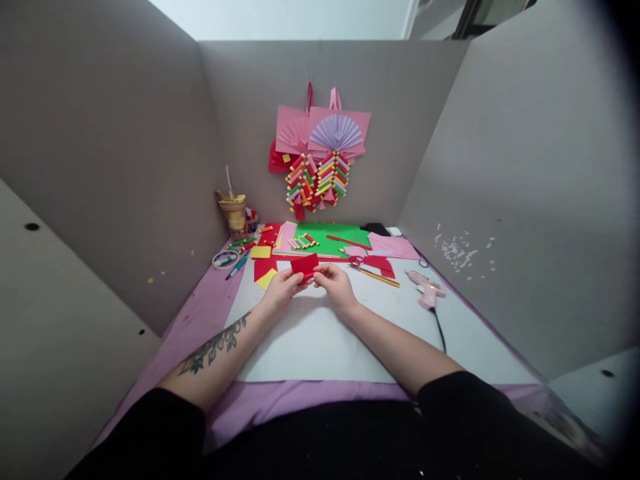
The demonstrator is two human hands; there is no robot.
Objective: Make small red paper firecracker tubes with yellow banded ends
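A small piece of red paper (pixel 305 264) is held up over the white sheet (pixel 320 340), its lower edge curled or rolled. My left hand (pixel 286 287) pinches its left side, and my right hand (pixel 333 285) grips the lower right corner between thumb and fingers. Just beyond the hands lie a pair of scissors with red handles (pixel 356 261), more red paper (pixel 380 265) and a yellow pencil (pixel 383 277). Small rolled paper tubes (pixel 303 243) rest in a row on the green paper (pixel 345 233).
A pink glue gun (pixel 427 290) with a black cord lies at right. At left are a roll of tape (pixel 225 259), pens (pixel 238 265) and a yellow cup (pixel 235 217). Paper firecracker ornaments with fans (pixel 336 133) hang on the grey back panel (pixel 240 100). Side panels enclose the table.
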